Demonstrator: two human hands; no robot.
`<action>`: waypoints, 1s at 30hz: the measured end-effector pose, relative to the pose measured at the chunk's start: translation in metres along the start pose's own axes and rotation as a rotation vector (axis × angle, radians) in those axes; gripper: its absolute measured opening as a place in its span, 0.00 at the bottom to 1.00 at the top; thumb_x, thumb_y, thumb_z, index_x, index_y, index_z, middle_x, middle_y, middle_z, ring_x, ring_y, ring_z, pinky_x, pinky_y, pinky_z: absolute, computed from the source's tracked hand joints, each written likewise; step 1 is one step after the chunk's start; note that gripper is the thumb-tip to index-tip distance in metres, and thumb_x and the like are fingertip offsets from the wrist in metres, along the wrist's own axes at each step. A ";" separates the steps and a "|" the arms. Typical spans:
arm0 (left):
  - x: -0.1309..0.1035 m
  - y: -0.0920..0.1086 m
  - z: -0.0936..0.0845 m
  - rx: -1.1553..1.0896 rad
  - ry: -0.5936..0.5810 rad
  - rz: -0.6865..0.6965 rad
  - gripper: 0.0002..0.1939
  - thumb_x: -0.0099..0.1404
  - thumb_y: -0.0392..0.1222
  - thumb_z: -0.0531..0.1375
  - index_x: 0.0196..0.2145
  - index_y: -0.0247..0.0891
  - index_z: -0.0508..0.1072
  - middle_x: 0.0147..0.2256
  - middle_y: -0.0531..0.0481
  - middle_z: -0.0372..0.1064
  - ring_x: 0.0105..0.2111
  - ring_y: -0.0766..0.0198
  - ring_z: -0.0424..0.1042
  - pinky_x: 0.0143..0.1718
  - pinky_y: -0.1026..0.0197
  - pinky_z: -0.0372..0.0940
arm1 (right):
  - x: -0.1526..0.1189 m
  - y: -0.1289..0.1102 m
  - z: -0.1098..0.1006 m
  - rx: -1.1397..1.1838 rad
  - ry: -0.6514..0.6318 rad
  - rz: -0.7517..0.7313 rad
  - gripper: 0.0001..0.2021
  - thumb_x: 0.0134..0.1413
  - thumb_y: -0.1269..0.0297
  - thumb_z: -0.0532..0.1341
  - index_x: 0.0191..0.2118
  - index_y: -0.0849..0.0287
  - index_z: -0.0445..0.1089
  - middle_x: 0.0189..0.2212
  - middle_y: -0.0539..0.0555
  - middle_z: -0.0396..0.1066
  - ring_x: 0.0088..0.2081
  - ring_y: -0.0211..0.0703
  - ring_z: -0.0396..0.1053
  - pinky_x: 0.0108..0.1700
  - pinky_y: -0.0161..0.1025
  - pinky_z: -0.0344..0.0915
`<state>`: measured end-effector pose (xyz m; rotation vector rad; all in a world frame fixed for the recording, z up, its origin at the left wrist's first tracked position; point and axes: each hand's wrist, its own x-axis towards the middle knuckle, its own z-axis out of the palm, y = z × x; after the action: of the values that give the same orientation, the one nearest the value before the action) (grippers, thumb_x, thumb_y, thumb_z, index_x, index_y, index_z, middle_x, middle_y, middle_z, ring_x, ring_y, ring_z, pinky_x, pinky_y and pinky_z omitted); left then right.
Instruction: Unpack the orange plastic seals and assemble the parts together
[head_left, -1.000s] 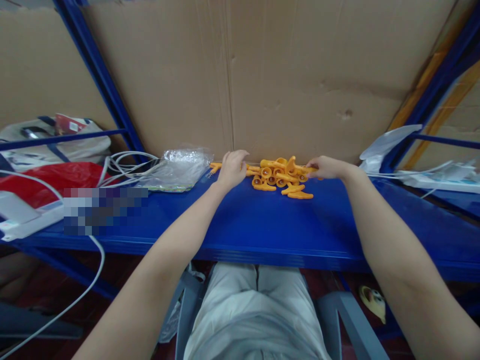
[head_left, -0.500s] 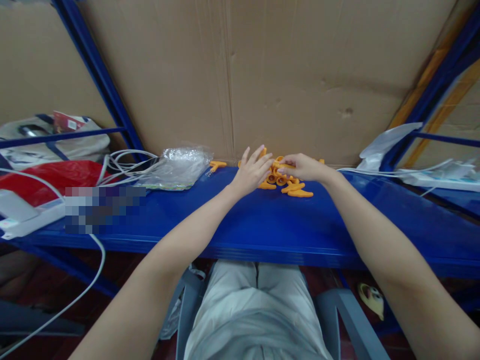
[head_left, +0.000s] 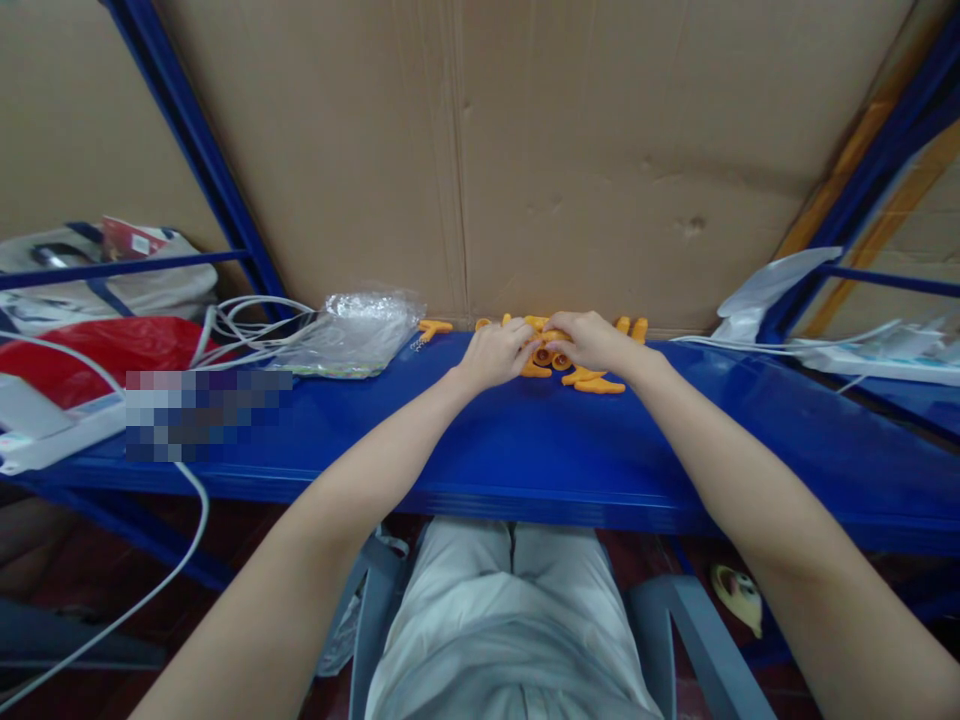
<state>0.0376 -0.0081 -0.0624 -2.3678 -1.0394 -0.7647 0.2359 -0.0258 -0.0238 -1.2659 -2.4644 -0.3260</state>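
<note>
Over a pile of orange plastic corkscrew parts (head_left: 561,362) my two hands have come close together. My left hand (head_left: 495,354) is closed, its fingers curled at the pile's left side; what they grip is hidden. From the right, my right hand (head_left: 589,338) is closed with bent fingers on an orange corkscrew part, mostly covered by the hand. Handle-shaped orange pieces (head_left: 600,385) lie in front of the pile, and round cup-like ones show between the hands. Apart on the left lies a corkscrew (head_left: 435,327) with an orange handle and a metal spiral.
The blue shelf top (head_left: 510,440) backs onto a cardboard wall (head_left: 600,150). On the left are clear plastic bags (head_left: 360,335), white cables (head_left: 247,310), a red bag (head_left: 165,345) and a power strip (head_left: 67,440). Two upright orange pieces (head_left: 631,328) stand right of the pile.
My left hand's fingers, spread and raised before, have curled down toward the pile. My right hand has shifted slightly left, nearer the left hand.
</note>
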 end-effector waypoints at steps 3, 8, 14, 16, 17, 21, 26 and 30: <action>0.001 0.000 -0.003 -0.015 0.010 -0.092 0.22 0.77 0.49 0.46 0.40 0.37 0.77 0.40 0.42 0.76 0.37 0.58 0.76 0.36 0.61 0.66 | -0.001 -0.004 -0.001 -0.111 0.085 -0.077 0.12 0.65 0.67 0.55 0.48 0.59 0.74 0.44 0.61 0.79 0.47 0.54 0.72 0.49 0.45 0.56; -0.001 -0.004 -0.005 0.020 0.022 -0.117 0.21 0.74 0.55 0.51 0.40 0.37 0.76 0.39 0.42 0.76 0.38 0.56 0.76 0.35 0.61 0.65 | -0.004 -0.009 -0.001 -0.176 0.076 -0.084 0.13 0.67 0.66 0.54 0.50 0.60 0.73 0.45 0.62 0.79 0.49 0.54 0.73 0.55 0.50 0.53; -0.001 0.001 -0.007 0.056 -0.045 -0.146 0.21 0.73 0.55 0.53 0.41 0.35 0.77 0.39 0.40 0.77 0.39 0.53 0.77 0.35 0.60 0.64 | -0.003 -0.011 0.001 -0.205 -0.001 0.001 0.14 0.67 0.66 0.53 0.52 0.61 0.72 0.48 0.64 0.77 0.51 0.54 0.72 0.58 0.51 0.53; 0.000 0.004 -0.008 0.049 -0.065 -0.165 0.21 0.72 0.54 0.53 0.41 0.34 0.77 0.40 0.39 0.77 0.40 0.52 0.77 0.35 0.59 0.64 | -0.002 -0.011 0.001 -0.222 0.000 0.001 0.14 0.65 0.68 0.54 0.51 0.62 0.71 0.47 0.65 0.77 0.50 0.55 0.72 0.58 0.52 0.53; 0.001 0.005 -0.008 0.038 -0.068 -0.176 0.21 0.72 0.54 0.53 0.41 0.35 0.77 0.40 0.39 0.77 0.40 0.52 0.77 0.35 0.59 0.64 | -0.002 -0.011 0.001 -0.231 0.012 -0.006 0.14 0.64 0.68 0.54 0.51 0.62 0.71 0.46 0.65 0.77 0.50 0.56 0.71 0.59 0.53 0.52; 0.002 0.006 -0.009 -0.024 -0.055 -0.237 0.22 0.72 0.56 0.53 0.40 0.36 0.78 0.40 0.40 0.77 0.40 0.53 0.76 0.36 0.60 0.64 | -0.004 -0.009 0.002 -0.265 0.107 -0.063 0.13 0.61 0.71 0.54 0.50 0.61 0.69 0.46 0.65 0.75 0.50 0.57 0.70 0.60 0.55 0.51; 0.001 -0.001 -0.009 -0.079 -0.048 -0.324 0.22 0.71 0.57 0.53 0.36 0.36 0.78 0.37 0.41 0.78 0.38 0.54 0.75 0.36 0.60 0.63 | -0.005 0.006 0.006 -0.259 0.204 -0.032 0.13 0.60 0.71 0.54 0.50 0.60 0.67 0.45 0.64 0.74 0.50 0.57 0.69 0.59 0.55 0.52; 0.000 -0.018 -0.006 -0.126 -0.010 -0.415 0.22 0.70 0.57 0.55 0.33 0.37 0.76 0.36 0.43 0.78 0.37 0.56 0.74 0.35 0.61 0.62 | -0.009 0.038 0.006 -0.187 0.300 0.159 0.12 0.60 0.65 0.56 0.49 0.59 0.68 0.46 0.65 0.74 0.50 0.59 0.68 0.57 0.56 0.55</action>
<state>0.0219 -0.0009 -0.0547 -2.2847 -1.5554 -0.9880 0.2705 -0.0088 -0.0311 -1.3649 -2.1068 -0.6648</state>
